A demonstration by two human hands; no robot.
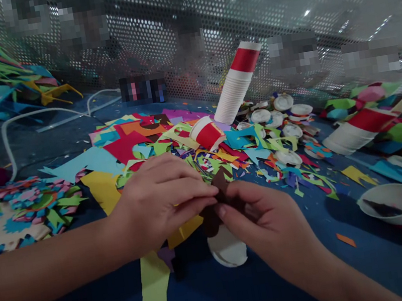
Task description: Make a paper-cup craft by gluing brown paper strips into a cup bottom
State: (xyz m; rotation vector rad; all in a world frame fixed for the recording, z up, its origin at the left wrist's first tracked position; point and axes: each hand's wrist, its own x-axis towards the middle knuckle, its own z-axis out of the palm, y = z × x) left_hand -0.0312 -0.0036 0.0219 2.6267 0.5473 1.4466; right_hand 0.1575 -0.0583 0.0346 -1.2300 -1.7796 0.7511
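Note:
A dark brown piece of paper (212, 220) is pinched between my two hands over the front of the table. My left hand (165, 191) grips its upper left edge with thumb and fingertips pressed together. From the other side, my right hand (264, 211) pinches it between thumb and curled fingers. Just under the paper lies a white round lid-like disc (229, 250), partly covered by it. Close to my left hand are a yellow sheet (104, 189), a pale green strip (153, 290) and a small purple scrap (167, 256).
Colourful paper scraps (203, 163) heap across the middle, with a red-and-white cup (207, 133) on them. Behind leans a tall cup stack (232, 84). White discs (292, 131) cluster right of it. Another cup (396, 203) lies at right. A white cable (42, 112) curves at left before a perforated metal screen (153, 41).

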